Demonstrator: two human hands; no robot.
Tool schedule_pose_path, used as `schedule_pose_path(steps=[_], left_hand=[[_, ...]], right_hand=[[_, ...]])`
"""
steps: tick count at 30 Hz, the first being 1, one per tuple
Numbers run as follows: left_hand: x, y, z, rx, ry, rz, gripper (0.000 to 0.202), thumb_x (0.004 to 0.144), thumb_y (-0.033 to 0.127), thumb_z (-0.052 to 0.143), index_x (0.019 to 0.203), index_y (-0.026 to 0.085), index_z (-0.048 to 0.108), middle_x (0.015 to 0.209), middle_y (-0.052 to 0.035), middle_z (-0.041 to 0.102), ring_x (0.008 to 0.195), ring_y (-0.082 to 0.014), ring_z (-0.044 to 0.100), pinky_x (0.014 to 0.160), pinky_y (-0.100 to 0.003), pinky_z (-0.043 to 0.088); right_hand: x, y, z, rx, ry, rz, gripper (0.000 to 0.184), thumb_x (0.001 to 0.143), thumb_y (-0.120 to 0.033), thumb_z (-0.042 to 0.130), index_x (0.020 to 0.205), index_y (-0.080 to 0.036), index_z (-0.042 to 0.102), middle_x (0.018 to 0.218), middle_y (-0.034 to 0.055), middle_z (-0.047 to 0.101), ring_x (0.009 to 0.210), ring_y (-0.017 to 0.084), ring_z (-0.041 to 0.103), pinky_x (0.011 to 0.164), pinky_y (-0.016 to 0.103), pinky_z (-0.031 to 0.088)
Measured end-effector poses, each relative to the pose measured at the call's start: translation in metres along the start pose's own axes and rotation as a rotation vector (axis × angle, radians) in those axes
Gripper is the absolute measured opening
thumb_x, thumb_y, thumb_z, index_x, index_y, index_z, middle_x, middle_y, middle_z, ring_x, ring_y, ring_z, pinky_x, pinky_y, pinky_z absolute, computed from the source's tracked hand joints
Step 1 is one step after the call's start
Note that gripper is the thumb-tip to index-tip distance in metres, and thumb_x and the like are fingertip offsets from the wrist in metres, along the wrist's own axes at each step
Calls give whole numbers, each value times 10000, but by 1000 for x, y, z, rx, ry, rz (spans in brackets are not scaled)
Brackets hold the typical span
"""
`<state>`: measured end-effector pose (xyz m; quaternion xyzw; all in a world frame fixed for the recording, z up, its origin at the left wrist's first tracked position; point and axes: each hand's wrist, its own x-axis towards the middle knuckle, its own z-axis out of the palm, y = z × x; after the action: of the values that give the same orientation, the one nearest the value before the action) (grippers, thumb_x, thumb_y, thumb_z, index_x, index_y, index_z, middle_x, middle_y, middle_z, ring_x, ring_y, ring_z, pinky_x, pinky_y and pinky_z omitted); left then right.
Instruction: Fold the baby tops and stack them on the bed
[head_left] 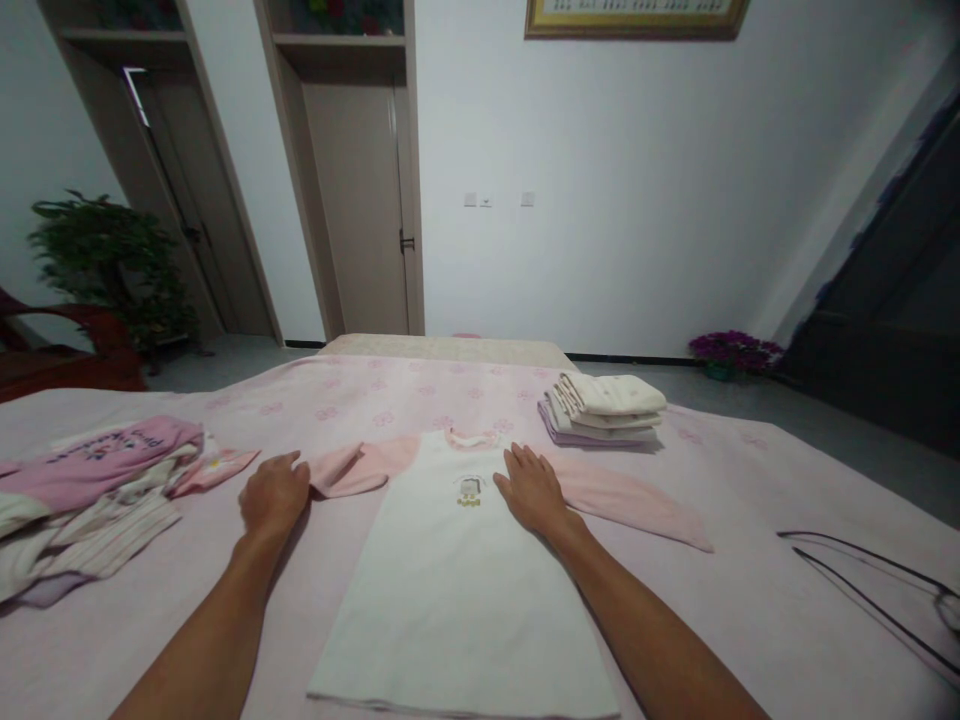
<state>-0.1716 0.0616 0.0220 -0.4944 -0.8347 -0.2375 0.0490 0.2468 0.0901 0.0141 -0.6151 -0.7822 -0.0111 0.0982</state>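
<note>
A white long-sleeved shirt [457, 570] with pink sleeves and a small printed figure on its chest lies spread front up, its neckline away from me. My left hand [276, 492] is closed at the end of the left-side sleeve [352, 470], which is creased and partly folded over. The fingertips are partly hidden, with the cuff running into the hand. On the upper right of the chest, near the shoulder, my right hand [531, 487] rests flat with its fingers stretched out. Beyond it the other pink sleeve [637, 500] lies extended to the right.
A pink flowered cover [247, 420] spreads under everything. A stack of folded clothes [607, 408] sits behind the right sleeve. Loose clothes [105, 490] are heaped at left. Black wire hangers [870, 590] lie at right. Doors, a plant and a white wall stand beyond.
</note>
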Motion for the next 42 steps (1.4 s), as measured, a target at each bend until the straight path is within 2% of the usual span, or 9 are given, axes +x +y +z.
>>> schedule_pose_path(steps=[8, 14, 19, 24, 27, 30, 36, 40, 42], left_hand=[[2, 3, 9, 93, -111, 56, 431, 899, 445, 446, 1121, 143, 659, 1173, -201, 672, 1104, -349, 613, 876, -422, 484], [13, -19, -6, -189, 58, -367, 497, 897, 444, 473, 1286, 146, 560, 1168, -209, 683, 1020, -367, 655, 785, -431, 506], [6, -32, -17, -156, 59, -373, 430, 870, 298, 507, 1287, 210, 558, 1233, -155, 655, 1100, -376, 621, 868, -503, 486], [-8, 1, -8, -102, 224, 82, 409, 941, 254, 398, 1303, 168, 567, 1337, -147, 582, 1263, -298, 515, 1087, -465, 366], [-14, 23, 10, -198, -18, 483, 439, 979, 342, 352, 1318, 186, 583, 1354, -93, 609, 1267, -227, 536, 1099, -354, 386], [-19, 38, 25, -78, -287, 684, 523, 994, 476, 331, 1410, 234, 533, 1495, -64, 507, 1401, -258, 416, 1151, -416, 319], [-14, 30, 32, 203, -311, 378, 572, 1001, 516, 275, 1513, 291, 395, 1611, -103, 312, 1463, -389, 267, 1111, -641, 223], [-11, 25, 28, 275, -219, 153, 579, 989, 514, 290, 1482, 255, 449, 1573, -145, 371, 1415, -433, 333, 1092, -659, 230], [-14, 32, 25, 265, -192, 180, 542, 988, 449, 318, 1415, 193, 531, 1500, -186, 462, 1366, -434, 408, 1080, -653, 267]], right_hand=[[-1, 1, 0, 6, 11, -10, 562, 1001, -450, 357, 1471, -156, 448, 1585, 127, 349, 1480, 282, 253, 1195, 445, 144], [-1, 3, 2, -2, 28, -27, 540, 1006, -434, 360, 1466, -169, 455, 1576, 123, 367, 1476, 273, 266, 1192, 434, 150], [-1, 4, 5, -5, 35, -29, 534, 1006, -425, 364, 1472, -176, 448, 1576, 119, 369, 1477, 270, 261, 1191, 442, 151], [-1, 3, 4, 1, 25, -28, 532, 1004, -422, 369, 1467, -174, 453, 1569, 124, 380, 1470, 281, 274, 1187, 446, 159], [-2, 2, 1, -10, 21, -28, 531, 1006, -415, 363, 1466, -168, 455, 1569, 121, 382, 1469, 286, 273, 1186, 445, 158], [-3, 0, -1, -19, 20, -21, 530, 1008, -408, 353, 1469, -165, 453, 1571, 117, 380, 1465, 285, 279, 1186, 441, 159], [-4, -2, 2, -17, 16, 21, 534, 1009, -412, 338, 1484, -188, 435, 1578, 99, 370, 1468, 274, 269, 1187, 470, 138], [-4, -2, 4, -16, 24, 24, 532, 1010, -402, 332, 1483, -181, 433, 1581, 105, 364, 1463, 282, 277, 1180, 492, 144], [-4, -3, 4, -21, 37, 19, 529, 1010, -396, 333, 1476, -170, 441, 1576, 111, 371, 1459, 288, 283, 1179, 491, 148]])
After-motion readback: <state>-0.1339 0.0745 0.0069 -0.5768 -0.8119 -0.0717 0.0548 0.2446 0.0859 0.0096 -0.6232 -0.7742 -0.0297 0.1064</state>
